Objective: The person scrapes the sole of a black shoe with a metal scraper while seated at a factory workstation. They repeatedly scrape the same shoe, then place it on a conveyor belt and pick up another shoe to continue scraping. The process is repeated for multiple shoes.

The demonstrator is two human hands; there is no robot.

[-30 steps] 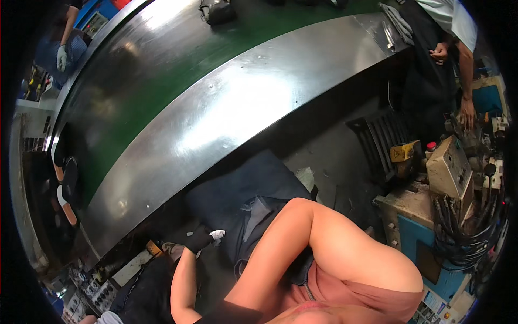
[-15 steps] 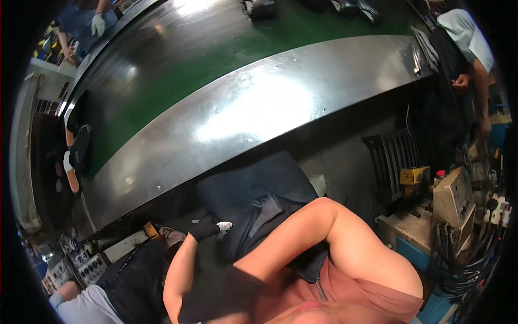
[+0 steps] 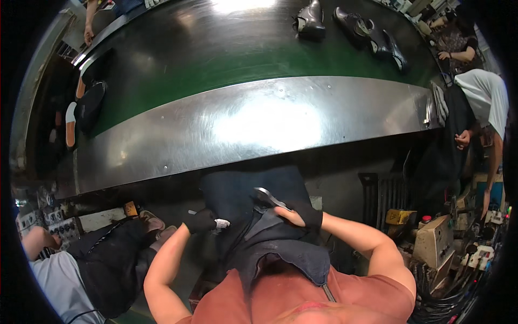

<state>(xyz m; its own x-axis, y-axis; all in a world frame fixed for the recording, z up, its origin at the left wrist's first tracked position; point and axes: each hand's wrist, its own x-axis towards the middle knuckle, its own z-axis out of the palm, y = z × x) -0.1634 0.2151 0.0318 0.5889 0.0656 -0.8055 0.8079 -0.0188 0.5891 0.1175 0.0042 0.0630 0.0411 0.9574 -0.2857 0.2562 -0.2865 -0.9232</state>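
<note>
My left hand (image 3: 200,221) wears a black glove and is closed on a small white thing (image 3: 222,223) beside my lap. My right hand (image 3: 298,215), also in a black glove, grips a dark metal tool with a rounded tip (image 3: 266,196) above my dark apron (image 3: 259,216). Both hands sit low, below the steel edge of the conveyor (image 3: 270,124). Black shoes (image 3: 310,20) lie far off on the green belt (image 3: 226,59).
More dark shoes (image 3: 377,38) lie on the belt at the back right, and shoes (image 3: 86,108) at the left end. A seated person (image 3: 91,259) is at my lower left. Other people (image 3: 480,108) stand on the right by machines (image 3: 437,237).
My right arm has dropped from across the view and its hand now holds the tool over my lap. My view tilted up, showing more of the belt. The left hand stayed by my lap.
</note>
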